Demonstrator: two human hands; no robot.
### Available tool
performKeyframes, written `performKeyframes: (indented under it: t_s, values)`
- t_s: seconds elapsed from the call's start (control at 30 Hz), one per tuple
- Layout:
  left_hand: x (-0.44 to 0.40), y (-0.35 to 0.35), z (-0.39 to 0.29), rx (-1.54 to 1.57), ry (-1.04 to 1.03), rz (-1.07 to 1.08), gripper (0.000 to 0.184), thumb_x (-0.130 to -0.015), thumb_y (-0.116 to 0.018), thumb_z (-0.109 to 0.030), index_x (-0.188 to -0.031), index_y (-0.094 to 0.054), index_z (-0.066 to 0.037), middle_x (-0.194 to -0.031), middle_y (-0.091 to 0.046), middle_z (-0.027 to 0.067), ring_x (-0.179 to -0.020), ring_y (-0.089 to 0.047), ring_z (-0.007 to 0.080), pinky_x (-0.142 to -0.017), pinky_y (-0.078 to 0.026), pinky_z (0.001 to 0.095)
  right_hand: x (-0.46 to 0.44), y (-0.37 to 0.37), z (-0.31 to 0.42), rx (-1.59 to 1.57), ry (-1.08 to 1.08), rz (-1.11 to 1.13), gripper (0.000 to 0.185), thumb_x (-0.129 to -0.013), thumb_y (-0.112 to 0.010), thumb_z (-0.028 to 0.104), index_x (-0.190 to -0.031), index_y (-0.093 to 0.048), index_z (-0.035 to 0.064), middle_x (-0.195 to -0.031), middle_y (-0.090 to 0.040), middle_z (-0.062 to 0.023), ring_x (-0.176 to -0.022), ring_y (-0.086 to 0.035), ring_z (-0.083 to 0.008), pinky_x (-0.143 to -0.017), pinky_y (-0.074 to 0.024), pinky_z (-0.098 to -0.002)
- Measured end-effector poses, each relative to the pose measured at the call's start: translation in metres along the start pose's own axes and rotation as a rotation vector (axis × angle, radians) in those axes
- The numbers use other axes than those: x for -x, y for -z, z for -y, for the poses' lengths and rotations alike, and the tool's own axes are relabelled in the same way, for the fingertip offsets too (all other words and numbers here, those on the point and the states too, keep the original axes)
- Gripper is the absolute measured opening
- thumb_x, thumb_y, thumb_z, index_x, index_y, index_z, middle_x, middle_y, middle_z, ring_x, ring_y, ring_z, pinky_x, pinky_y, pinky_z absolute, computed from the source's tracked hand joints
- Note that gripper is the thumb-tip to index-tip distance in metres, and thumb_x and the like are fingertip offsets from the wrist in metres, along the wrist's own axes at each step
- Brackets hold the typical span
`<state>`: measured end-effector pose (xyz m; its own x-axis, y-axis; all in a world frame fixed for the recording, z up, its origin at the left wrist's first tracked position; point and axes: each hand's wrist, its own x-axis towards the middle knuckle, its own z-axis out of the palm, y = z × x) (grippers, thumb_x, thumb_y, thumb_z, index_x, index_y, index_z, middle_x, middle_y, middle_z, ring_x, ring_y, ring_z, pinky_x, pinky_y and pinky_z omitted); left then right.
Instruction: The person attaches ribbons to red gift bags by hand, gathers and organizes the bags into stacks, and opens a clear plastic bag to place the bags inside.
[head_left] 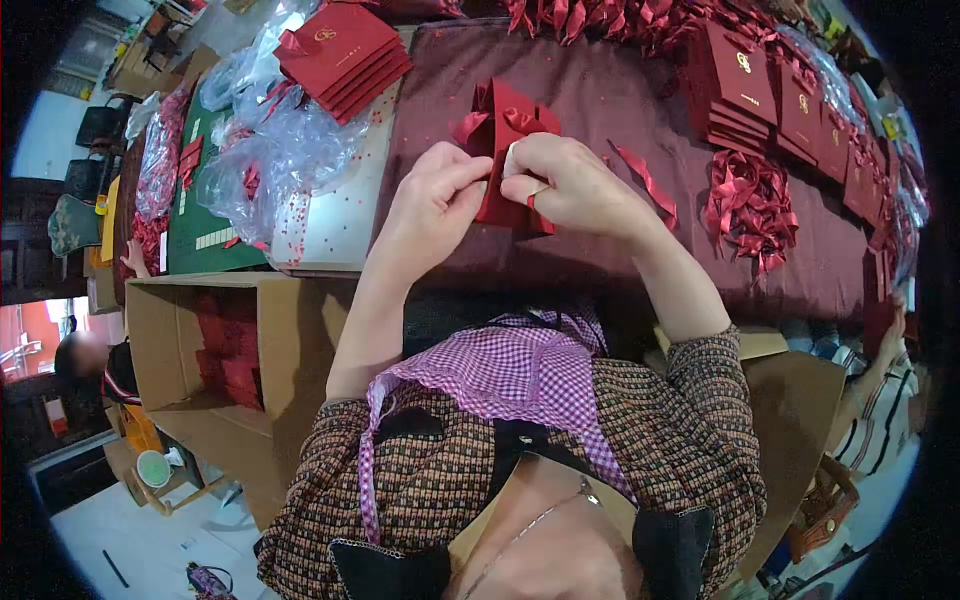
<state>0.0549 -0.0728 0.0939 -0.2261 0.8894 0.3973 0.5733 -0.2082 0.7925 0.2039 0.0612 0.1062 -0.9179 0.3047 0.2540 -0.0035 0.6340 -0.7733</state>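
Note:
A small red paper gift bag (513, 213) stands partly opened on the dark red tablecloth in front of me, with red ribbon at its top. My left hand (437, 205) is closed in a pinch at the bag's left edge. My right hand (572, 183), with a ring on one finger, pinches the upper right side of the bag; something white shows at its fingertips. The fingers partly hide the bag's opening. A loose red ribbon (648, 185) lies just right of my right hand, and a heap of tied red ribbons (750, 210) lies farther right.
Stacked red bags (345, 55) lie back left beside crumpled clear plastic (280, 150). More bag stacks (735, 85) line the right side. An open cardboard box (200, 345) with red items stands below left. Other people are at both sides.

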Motion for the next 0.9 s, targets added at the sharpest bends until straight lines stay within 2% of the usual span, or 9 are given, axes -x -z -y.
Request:
performKeyframes:
  t_s: [0.13, 0.27, 0.33, 0.43, 0.53, 0.57, 0.63, 0.87, 0.9]
  values:
    - [-0.001, -0.001, 0.003, -0.057, -0.03, 0.032, 0.015, -0.075, -0.058, 0.003, -0.089, -0.061, 0.003, -0.081, -0.056, 0.0146, -0.079, -0.058, 0.0293, -0.07, -0.046, 0.0342, 0.007, 0.003, -0.002, 0.116, 0.162, -0.008, 0.018, -0.076, -0.067, 0.014, -0.083, -0.058, 0.0002, -0.074, -0.058, -0.0131, -0.071, -0.058, -0.0282, -0.066, -0.046, -0.0367]
    - [-0.001, 0.0, -0.006, -0.057, -0.034, 0.111, 0.012, -0.075, -0.059, 0.002, -0.087, -0.06, 0.003, -0.083, -0.057, 0.0153, -0.08, -0.058, 0.0304, -0.071, -0.047, 0.0351, 0.004, 0.047, 0.026, 0.056, -0.071, -0.007, 0.035, -0.072, -0.073, 0.022, -0.101, -0.062, 0.0053, -0.089, -0.064, -0.0105, -0.088, -0.059, -0.0288, -0.076, -0.0469, -0.0383]
    - [0.0, -0.004, -0.011, -0.075, -0.034, 0.072, 0.011, -0.075, -0.058, 0.002, -0.086, -0.059, 0.004, -0.084, -0.057, 0.016, -0.08, -0.058, 0.0318, -0.07, -0.046, 0.0348, -0.004, 0.043, 0.012, 0.358, 0.475, -0.13, 0.034, -0.074, -0.069, 0.018, -0.106, -0.062, 0.0075, -0.097, -0.063, -0.0065, -0.097, -0.056, -0.0268, -0.083, -0.0439, -0.0391]
    - [-0.003, -0.001, -0.016, -0.01, -0.01, 0.167, 0.011, -0.076, -0.056, 0.002, -0.086, -0.059, 0.004, -0.088, -0.058, 0.0156, -0.079, -0.059, 0.0299, -0.07, -0.046, 0.0334, 0.001, 0.034, 0.014, 0.404, 0.456, -0.027, 0.02, -0.076, -0.065, 0.015, -0.094, -0.062, 0.0096, -0.095, -0.06, -0.003, -0.103, -0.053, -0.0237, -0.092, -0.0376, -0.0384]
    - [-0.002, 0.002, 0.005, 0.218, 0.055, 0.289, 0.01, -0.078, -0.055, -0.001, -0.087, -0.059, 0.003, -0.08, -0.059, 0.0068, -0.072, -0.056, 0.0159, -0.064, -0.043, 0.0271, 0.005, 0.037, 0.016, 0.353, 0.423, 0.041, 0.01, -0.074, -0.064, 0.01, -0.082, -0.058, 0.0106, -0.086, -0.058, -0.0018, -0.1, -0.054, -0.0218, -0.095, -0.0341, -0.0374]
    - [0.0, 0.005, 0.001, 0.433, 0.401, 0.318, 0.008, -0.081, -0.055, -0.002, -0.085, -0.061, 0.001, -0.072, -0.056, 0.0001, -0.065, -0.053, 0.0094, -0.06, -0.04, 0.0224, 0.007, 0.038, 0.016, 0.284, 0.435, 0.124, 0.01, -0.073, -0.064, 0.01, -0.081, -0.058, 0.009, -0.086, -0.059, -0.0026, -0.101, -0.054, -0.0228, -0.095, -0.0343, -0.0381]
    - [-0.001, 0.01, 0.016, 0.722, 0.481, 0.164, 0.008, -0.083, -0.055, -0.004, -0.085, -0.062, -0.001, -0.071, -0.056, -0.0027, -0.062, -0.049, 0.0055, -0.057, -0.038, 0.0202, 0.013, 0.039, 0.018, 0.184, 0.427, 0.225, 0.01, -0.072, -0.064, 0.007, -0.08, -0.058, 0.0077, -0.083, -0.06, -0.0025, -0.099, -0.055, -0.0237, -0.096, -0.0339, -0.039]
    - [-0.005, 0.014, 0.041, 1.298, 0.693, -0.035, 0.025, -0.09, -0.055, -0.022, -0.096, -0.058, 0.002, -0.075, -0.054, 0.0034, -0.059, -0.042, 0.0099, -0.051, -0.035, 0.0234, 0.015, 0.041, 0.008, -0.011, 0.369, 0.16, 0.011, -0.07, -0.065, 0.001, -0.079, -0.06, 0.0059, -0.082, -0.058, -0.0035, -0.096, -0.056, -0.0248, -0.091, -0.0392, -0.0362]
    - [-0.006, 0.014, 0.041, 1.374, 0.652, 0.091, 0.024, -0.092, -0.053, -0.022, -0.099, -0.058, 0.001, -0.088, -0.061, 0.0078, -0.071, -0.056, 0.0139, -0.06, -0.045, 0.0239, 0.012, 0.041, 0.008, -0.1, 0.36, 0.142, 0.012, -0.071, -0.064, -0.001, -0.081, -0.061, 0.0039, -0.094, -0.057, -0.0058, -0.097, -0.056, -0.0224, -0.085, -0.0435, -0.0331]
